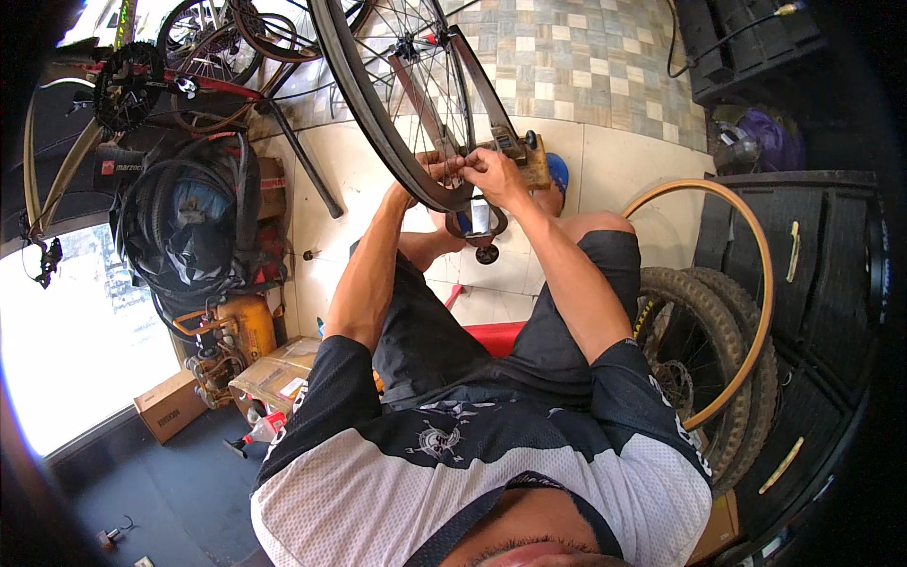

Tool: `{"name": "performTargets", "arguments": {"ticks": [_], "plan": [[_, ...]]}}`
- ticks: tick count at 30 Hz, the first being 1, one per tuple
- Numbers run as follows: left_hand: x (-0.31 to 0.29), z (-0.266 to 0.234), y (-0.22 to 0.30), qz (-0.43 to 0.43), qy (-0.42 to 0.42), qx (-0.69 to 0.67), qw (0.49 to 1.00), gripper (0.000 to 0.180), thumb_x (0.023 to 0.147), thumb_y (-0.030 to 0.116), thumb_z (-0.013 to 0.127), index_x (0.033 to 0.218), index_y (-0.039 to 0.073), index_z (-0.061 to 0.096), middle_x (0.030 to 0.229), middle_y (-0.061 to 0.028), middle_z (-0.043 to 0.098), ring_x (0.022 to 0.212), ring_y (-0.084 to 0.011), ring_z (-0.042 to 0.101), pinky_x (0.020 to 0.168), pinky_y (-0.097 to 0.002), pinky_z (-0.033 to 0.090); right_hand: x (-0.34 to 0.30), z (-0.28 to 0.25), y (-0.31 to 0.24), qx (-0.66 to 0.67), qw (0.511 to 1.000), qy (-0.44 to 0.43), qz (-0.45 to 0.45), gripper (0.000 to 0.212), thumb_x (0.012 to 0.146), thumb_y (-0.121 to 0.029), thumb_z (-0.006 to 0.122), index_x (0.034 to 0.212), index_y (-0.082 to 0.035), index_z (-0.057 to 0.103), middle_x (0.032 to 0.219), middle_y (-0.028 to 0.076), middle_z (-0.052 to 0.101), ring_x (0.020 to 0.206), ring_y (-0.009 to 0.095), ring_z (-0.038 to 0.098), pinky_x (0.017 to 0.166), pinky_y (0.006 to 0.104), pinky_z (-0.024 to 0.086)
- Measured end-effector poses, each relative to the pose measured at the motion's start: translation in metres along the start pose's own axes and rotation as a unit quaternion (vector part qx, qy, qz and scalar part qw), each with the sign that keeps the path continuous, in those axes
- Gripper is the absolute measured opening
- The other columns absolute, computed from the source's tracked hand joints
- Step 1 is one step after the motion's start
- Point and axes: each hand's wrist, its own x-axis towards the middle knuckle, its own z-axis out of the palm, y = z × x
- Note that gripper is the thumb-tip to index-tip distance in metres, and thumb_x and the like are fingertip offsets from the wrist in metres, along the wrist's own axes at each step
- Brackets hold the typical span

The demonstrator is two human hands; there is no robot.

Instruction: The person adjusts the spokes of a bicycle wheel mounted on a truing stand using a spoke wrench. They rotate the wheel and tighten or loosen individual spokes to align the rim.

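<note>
A spoked bicycle wheel [363, 102] with a dark rim stands upright before me in a metal truing stand [484, 83]. At the near end of the wheel, my left hand [440, 170] reaches in among the spokes just inside the rim, its fingers closed. My right hand [497, 178] meets it from the other side, thumb and fingers pinched together. The fingertips of both hands nearly touch; what lies between them is too small to make out. Just below my hands is the stand's rim gauge [480, 217], with a round dark knob [487, 254] beneath it.
Bicycles [132, 85] and a black bag [189, 213] crowd the left, above an orange tank [248, 321] and cardboard boxes [170, 406]. On the right are a tan bare rim [767, 274], knobby tyres [694, 321] and black drawers [822, 265]. A red seat [496, 337] shows between my legs.
</note>
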Motion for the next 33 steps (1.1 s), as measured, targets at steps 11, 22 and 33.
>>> {"name": "performTargets", "arguments": {"ticks": [11,22,33], "plan": [[0.007,0.014,-0.01,0.12,0.096,0.046,0.987,0.036,0.088,0.033,0.079,0.077,0.001,0.067,0.067,-0.0043,0.066,0.057,-0.0103,0.058,0.051,-0.0278,0.046,0.01,0.015,0.023,0.03,0.999,-0.008,0.023,0.031,0.087,-0.026,0.068,0.105,-0.002,0.072,0.098,0.018,0.074,0.093,0.033,0.072,0.08,0.0393,0.054],[-0.006,0.004,0.011,0.035,0.07,0.081,0.994,0.042,0.092,0.043,0.073,0.093,0.002,0.074,0.075,-0.0021,0.07,0.065,-0.0072,0.056,0.057,-0.0272,0.044,0.002,-0.001,0.002,0.02,1.0,-0.013,0.005,0.037,0.083,-0.037,0.073,0.092,-0.001,0.071,0.079,0.015,0.072,0.072,0.027,0.069,0.067,0.0361,0.052],[-0.007,0.017,0.011,0.024,0.039,0.002,0.999,0.035,0.087,0.035,0.08,0.092,0.002,0.069,0.075,-0.0028,0.067,0.065,-0.0102,0.06,0.056,-0.0266,0.047,0.0,-0.007,0.005,0.068,0.997,-0.024,-0.02,0.036,0.084,-0.034,0.07,0.097,-0.001,0.071,0.085,0.017,0.073,0.079,0.027,0.072,0.071,0.0374,0.053]]}}
